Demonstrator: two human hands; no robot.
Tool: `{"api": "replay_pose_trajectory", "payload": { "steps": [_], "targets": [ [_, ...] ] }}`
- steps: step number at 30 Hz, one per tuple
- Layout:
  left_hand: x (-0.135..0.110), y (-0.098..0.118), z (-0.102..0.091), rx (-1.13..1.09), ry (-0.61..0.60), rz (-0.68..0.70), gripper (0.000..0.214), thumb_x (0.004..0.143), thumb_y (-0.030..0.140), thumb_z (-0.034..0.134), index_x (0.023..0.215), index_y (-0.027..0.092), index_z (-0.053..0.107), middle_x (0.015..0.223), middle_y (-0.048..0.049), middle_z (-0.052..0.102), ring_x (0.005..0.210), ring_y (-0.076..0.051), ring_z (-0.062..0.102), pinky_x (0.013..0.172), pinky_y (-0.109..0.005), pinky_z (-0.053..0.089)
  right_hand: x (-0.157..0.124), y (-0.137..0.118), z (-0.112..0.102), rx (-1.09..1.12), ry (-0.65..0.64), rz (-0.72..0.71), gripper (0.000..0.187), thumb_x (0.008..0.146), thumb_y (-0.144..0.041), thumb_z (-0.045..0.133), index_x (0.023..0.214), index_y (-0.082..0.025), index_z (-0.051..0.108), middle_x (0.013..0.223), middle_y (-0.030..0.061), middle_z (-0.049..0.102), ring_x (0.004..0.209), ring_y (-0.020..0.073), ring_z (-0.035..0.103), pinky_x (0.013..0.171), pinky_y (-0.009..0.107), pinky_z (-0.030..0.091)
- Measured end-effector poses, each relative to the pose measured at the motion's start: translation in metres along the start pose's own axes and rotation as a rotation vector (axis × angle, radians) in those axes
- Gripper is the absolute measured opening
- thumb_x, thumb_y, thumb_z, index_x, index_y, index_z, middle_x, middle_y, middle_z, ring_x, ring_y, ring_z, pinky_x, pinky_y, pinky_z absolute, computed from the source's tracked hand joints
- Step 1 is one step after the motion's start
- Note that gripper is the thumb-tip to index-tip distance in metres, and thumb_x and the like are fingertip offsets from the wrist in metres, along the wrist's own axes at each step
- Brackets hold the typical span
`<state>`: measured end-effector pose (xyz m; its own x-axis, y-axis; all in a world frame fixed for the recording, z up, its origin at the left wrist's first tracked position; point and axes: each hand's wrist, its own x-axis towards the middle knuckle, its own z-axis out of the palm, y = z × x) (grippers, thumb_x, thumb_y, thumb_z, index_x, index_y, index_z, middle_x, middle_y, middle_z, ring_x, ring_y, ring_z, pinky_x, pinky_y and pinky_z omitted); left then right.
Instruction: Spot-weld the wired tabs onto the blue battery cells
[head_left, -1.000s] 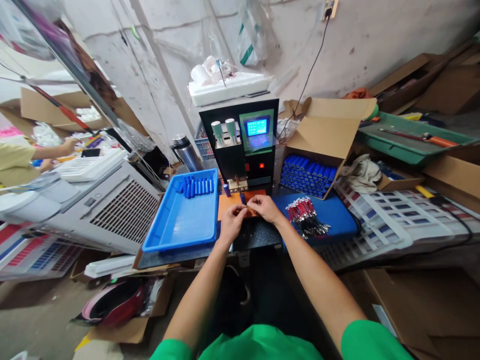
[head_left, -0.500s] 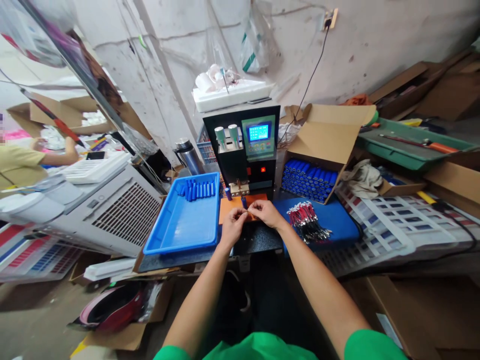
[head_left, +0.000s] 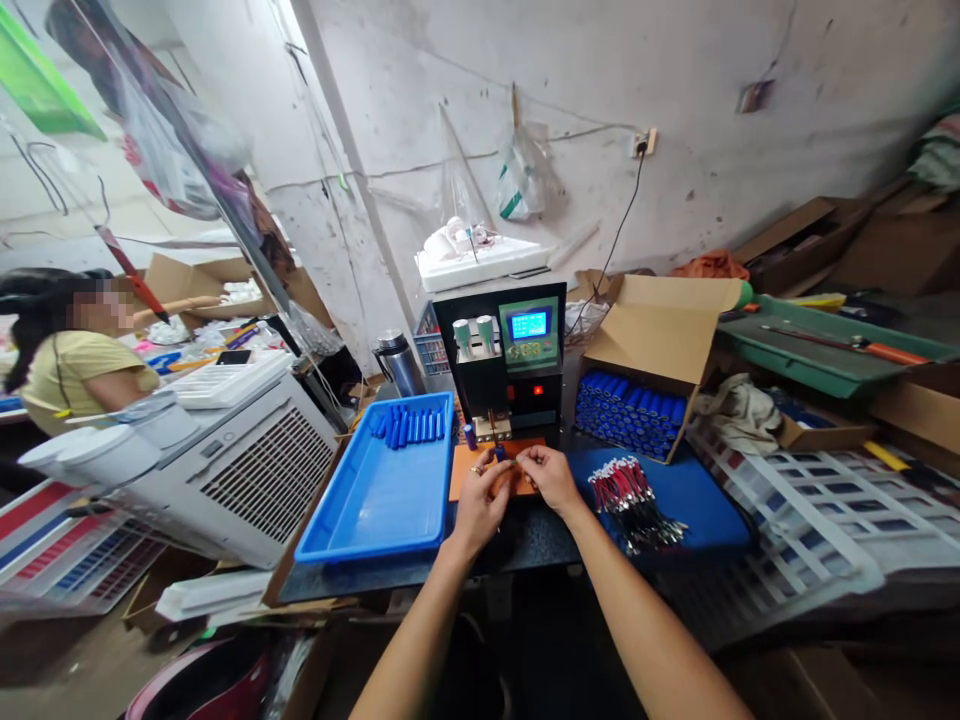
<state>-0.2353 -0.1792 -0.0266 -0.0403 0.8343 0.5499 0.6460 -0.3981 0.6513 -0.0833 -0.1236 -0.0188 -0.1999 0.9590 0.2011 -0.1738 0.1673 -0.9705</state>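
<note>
My left hand (head_left: 480, 498) and my right hand (head_left: 550, 477) meet over an orange mat (head_left: 465, 472), pinching a small blue battery cell (head_left: 499, 452) between their fingertips, right under the electrode tips of a black spot welder (head_left: 510, 365). Another blue cell (head_left: 470, 437) stands upright beside the welder's base. A blue tray (head_left: 375, 500) on my left holds a row of blue cells (head_left: 409, 427) at its far end. A bundle of red and black wire leads (head_left: 632, 490) lies on a blue pad (head_left: 697, 495) to my right.
An open cardboard box (head_left: 660, 340) full of blue cells stands right of the welder. A steel flask (head_left: 397, 362) sits behind the tray. A white vented appliance (head_left: 240, 470) is at the left, with another person (head_left: 82, 365) seated beyond it. A green tray (head_left: 825, 355) lies far right.
The view has tilted upward, so everything sits lower in the picture and more wall shows. Both hands stay together on the small cell under the welder tips.
</note>
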Motion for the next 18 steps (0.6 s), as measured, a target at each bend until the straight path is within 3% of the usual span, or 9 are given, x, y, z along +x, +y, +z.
{"api": "replay_pose_trajectory", "payload": {
  "steps": [3,9,12,15,18],
  "targets": [
    [0.004,-0.0047,0.0018,0.04,-0.075,0.029,0.029,0.09,0.023,0.057,0.116,0.022,0.068,0.125,-0.0119,0.063,0.117,-0.024,0.06,0.101,-0.044,0.049,0.0001,-0.0008,-0.0003,0.023,0.026,0.038,0.04,0.07,-0.058,0.069,0.07,-0.019,0.061,0.049,-0.0031,0.05,0.044,0.0118,0.043,0.042,0.024,0.032],
    [0.0016,-0.0022,-0.0001,0.042,-0.074,-0.016,0.039,0.085,0.02,0.059,0.124,0.023,0.064,0.12,-0.011,0.064,0.109,-0.024,0.06,0.097,-0.044,0.048,0.0014,0.0001,0.0003,0.059,0.067,0.078,0.042,0.067,-0.06,0.071,0.069,-0.02,0.06,0.049,-0.0033,0.049,0.042,0.0112,0.04,0.039,0.024,0.028],
    [-0.0025,-0.0009,-0.0022,0.012,-0.086,-0.047,0.046,0.082,0.014,0.057,0.126,0.023,0.062,0.108,-0.0086,0.065,0.097,-0.022,0.061,0.089,-0.039,0.049,0.0014,0.0,0.0,0.065,0.081,0.087,0.044,0.066,-0.062,0.072,0.066,-0.02,0.058,0.049,-0.0029,0.049,0.042,0.0115,0.04,0.039,0.024,0.028],
    [-0.0033,0.0001,-0.003,-0.034,-0.064,-0.076,0.042,0.082,0.011,0.053,0.121,0.022,0.065,0.09,-0.0055,0.063,0.08,-0.018,0.058,0.077,-0.033,0.049,0.0005,-0.0013,-0.0007,0.062,0.084,0.099,0.046,0.065,-0.063,0.072,0.068,-0.02,0.059,0.05,-0.0027,0.05,0.042,0.0114,0.041,0.04,0.023,0.03],
    [-0.0005,0.004,-0.0026,-0.159,-0.031,-0.135,0.034,0.086,0.019,0.054,0.119,0.02,0.065,0.09,-0.0056,0.064,0.077,-0.017,0.059,0.072,-0.031,0.049,0.0,-0.0025,-0.0011,0.062,0.094,0.1,0.046,0.066,-0.064,0.072,0.071,-0.019,0.06,0.052,-0.0025,0.051,0.044,0.0115,0.043,0.04,0.023,0.031]
  ]
}}
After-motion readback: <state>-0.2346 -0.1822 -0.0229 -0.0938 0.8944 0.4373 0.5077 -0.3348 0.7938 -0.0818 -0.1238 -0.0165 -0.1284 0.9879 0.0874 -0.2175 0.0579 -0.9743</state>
